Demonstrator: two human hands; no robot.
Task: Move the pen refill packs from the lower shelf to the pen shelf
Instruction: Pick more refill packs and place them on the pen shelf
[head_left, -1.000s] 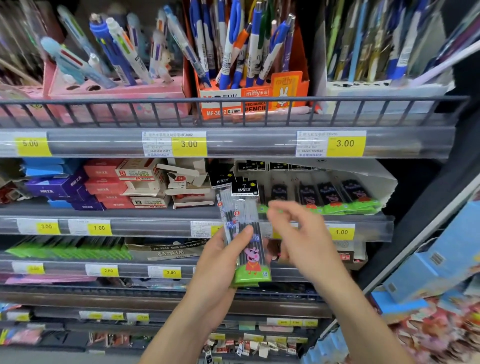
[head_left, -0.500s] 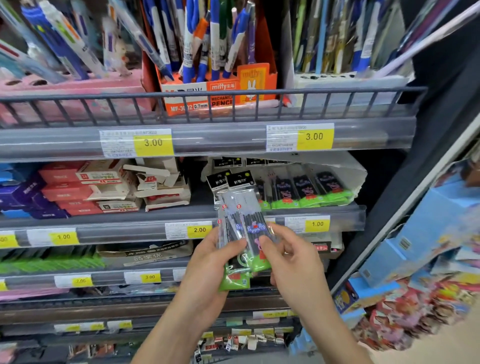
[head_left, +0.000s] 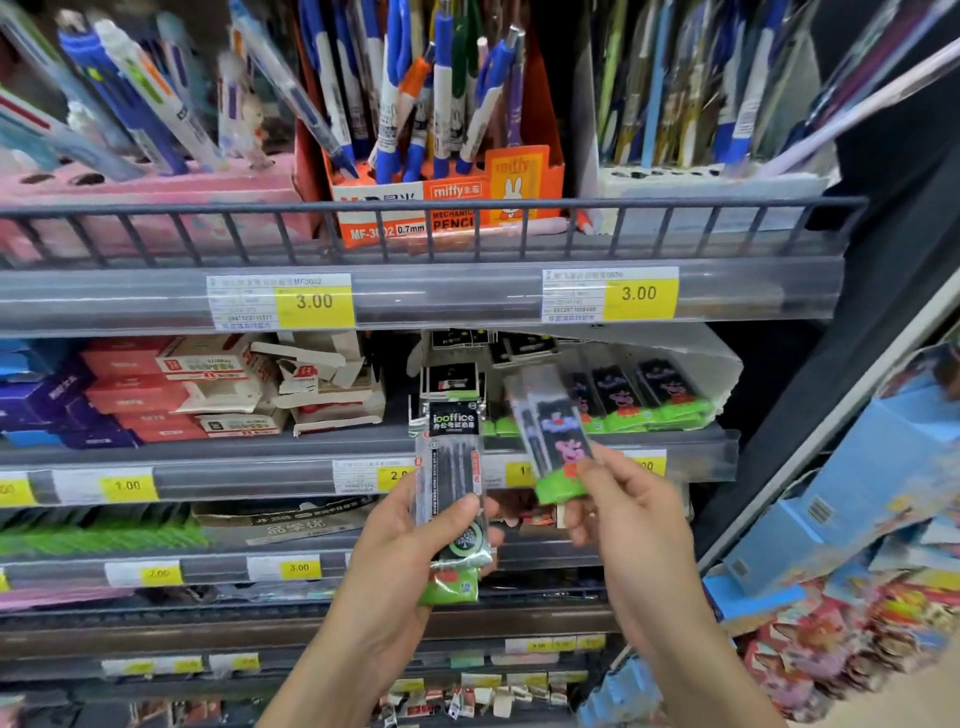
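My left hand (head_left: 405, 551) grips a small stack of refill packs (head_left: 453, 483); the front one is black with an "iooffice" header, and a green-bottomed pack shows behind it. My right hand (head_left: 623, 514) pinches a cartoon-pig refill pack (head_left: 558, 441) with a green bottom, tilted left and held apart from the stack. Both are held in front of the second shelf, where more pig packs (head_left: 649, 400) lie in a white tray (head_left: 727, 374). The pen shelf (head_left: 426, 223) with its wire rail is above, full of pens.
An orange miffy pencil box (head_left: 447, 202) stands at the pen shelf's centre, a pink pen holder (head_left: 156, 192) to its left, a white one (head_left: 711, 192) to its right. Red and white boxes (head_left: 208, 389) fill the second shelf's left. Blue cartons (head_left: 857, 483) lean at right.
My right hand has pulled the pig pack off the stack and moved it up and to the right. The black pack now faces front in my left hand. The view has shifted closer.
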